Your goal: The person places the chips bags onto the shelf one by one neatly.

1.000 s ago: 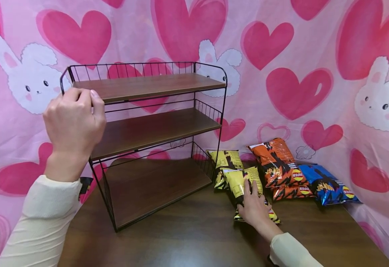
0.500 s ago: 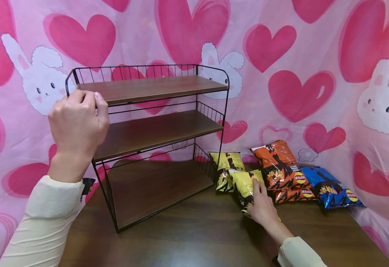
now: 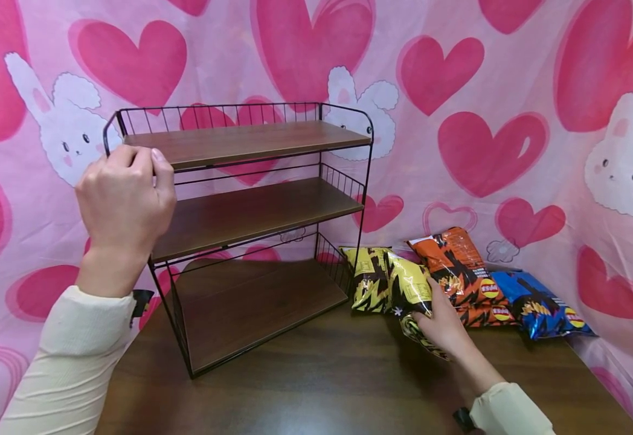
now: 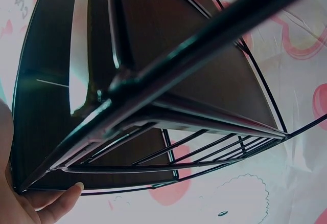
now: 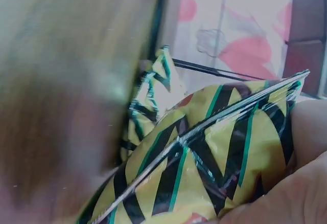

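Observation:
In the head view my left hand (image 3: 126, 211) grips the upper left front corner of a three-tier rack (image 3: 251, 208) with wire sides and brown boards; the left wrist view has its fingers (image 4: 64, 203) round the black wire frame. My right hand (image 3: 444, 320) holds a yellow-and-black snack bag (image 3: 410, 284), thumb on the near side, the other fingers partly hidden behind it. That bag is tilted, and it fills much of the right wrist view, its striped side (image 5: 204, 157) against the palm. A second yellow bag (image 3: 369, 272) lies to its left, by the rack's right side.
Orange bags (image 3: 452, 266) are stacked right of the held bag, with a blue bag (image 3: 542, 305) beyond them at the right. All stand on a brown wooden table (image 3: 316, 386). A pink cloth (image 3: 295, 48) with hearts and rabbits hangs behind and at the right.
My right hand has gone from resting on the yellow bag with spread fingers to gripping it, and the bag has turned and tilted up. The left hand keeps its hold on the rack.

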Available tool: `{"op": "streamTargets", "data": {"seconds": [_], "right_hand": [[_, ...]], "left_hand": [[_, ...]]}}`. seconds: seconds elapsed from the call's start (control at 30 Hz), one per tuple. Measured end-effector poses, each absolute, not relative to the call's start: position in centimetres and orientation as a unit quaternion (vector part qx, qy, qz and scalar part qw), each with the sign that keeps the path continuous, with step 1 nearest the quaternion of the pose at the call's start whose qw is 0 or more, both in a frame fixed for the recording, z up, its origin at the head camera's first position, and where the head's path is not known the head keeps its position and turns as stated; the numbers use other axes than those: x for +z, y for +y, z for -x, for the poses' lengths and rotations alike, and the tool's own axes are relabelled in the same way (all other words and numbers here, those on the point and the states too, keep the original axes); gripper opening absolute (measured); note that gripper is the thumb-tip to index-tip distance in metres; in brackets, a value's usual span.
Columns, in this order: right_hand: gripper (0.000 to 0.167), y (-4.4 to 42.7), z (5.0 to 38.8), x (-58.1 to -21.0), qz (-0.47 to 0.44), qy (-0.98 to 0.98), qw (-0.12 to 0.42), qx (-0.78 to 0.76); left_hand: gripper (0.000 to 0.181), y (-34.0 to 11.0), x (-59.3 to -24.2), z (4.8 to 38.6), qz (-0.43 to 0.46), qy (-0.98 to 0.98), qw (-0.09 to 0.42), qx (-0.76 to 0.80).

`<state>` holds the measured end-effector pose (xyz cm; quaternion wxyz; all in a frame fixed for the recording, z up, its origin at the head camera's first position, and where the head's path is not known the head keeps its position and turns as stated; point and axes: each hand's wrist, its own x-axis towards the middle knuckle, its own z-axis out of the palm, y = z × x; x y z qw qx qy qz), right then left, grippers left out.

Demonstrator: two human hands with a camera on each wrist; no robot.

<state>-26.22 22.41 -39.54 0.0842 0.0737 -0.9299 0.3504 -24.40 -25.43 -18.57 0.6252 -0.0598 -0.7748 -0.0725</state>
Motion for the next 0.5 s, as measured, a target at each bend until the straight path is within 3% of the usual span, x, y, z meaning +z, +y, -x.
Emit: {"op": "streamTargets", "data": {"seconds": [0.23, 0.5], "right_hand": [[0.082, 22.9, 27.1, -38.5, -0.100, -0.893, 0.027, 0.437], [0.078, 22.6, 28.4, -40.5, -0.081, -0.805, -0.047, 0.587]], "left_hand": [[0.057, -25.5, -18.6, 24.5, 0.057, -0.772, 0.628, -0.077], [0.056, -25.5, -18.7, 24.3, 0.059, -0.778, 0.621, -0.071]]}}
